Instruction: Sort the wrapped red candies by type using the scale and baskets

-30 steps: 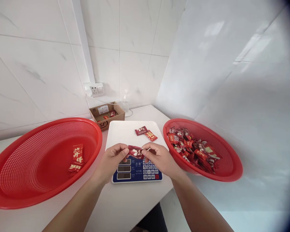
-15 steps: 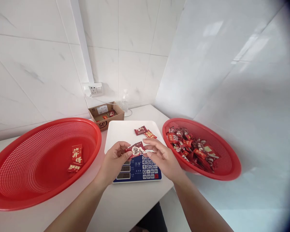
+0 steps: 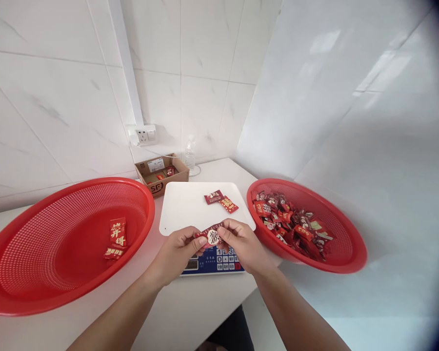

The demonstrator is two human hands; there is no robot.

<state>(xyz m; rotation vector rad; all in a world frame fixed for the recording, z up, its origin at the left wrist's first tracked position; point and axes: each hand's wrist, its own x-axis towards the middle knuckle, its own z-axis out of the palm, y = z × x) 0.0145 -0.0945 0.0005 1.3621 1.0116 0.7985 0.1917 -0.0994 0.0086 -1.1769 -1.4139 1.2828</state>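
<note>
A dark red wrapped candy [image 3: 212,236] with a pale label and dark characters is stretched between both hands, over the front of a digital scale [image 3: 183,207]. My left hand [image 3: 177,253] pinches its left end between thumb and fingers. At the other end, my right hand [image 3: 243,243] grips the wrapper, its thumb covering part of the label. Beyond the hands, a dark red candy [image 3: 213,196] and a brighter red candy [image 3: 228,204] with gold characters lie touching on the white pan. The scale's blue keypad is partly hidden under my hands.
A red perforated basket [image 3: 51,195] with a few red packets [image 3: 117,232] stands left. Another red basket [image 3: 346,243], heaped with wrapped candies [image 3: 296,222], stands right. Behind are a cardboard box [image 3: 173,180] holding a few candies, a clear bottle [image 3: 190,151] and a wall socket [image 3: 143,135].
My right hand has closed from loosely spread fingers onto the right end of the candy. Both hands have come slightly lower and nearer to me with it.
</note>
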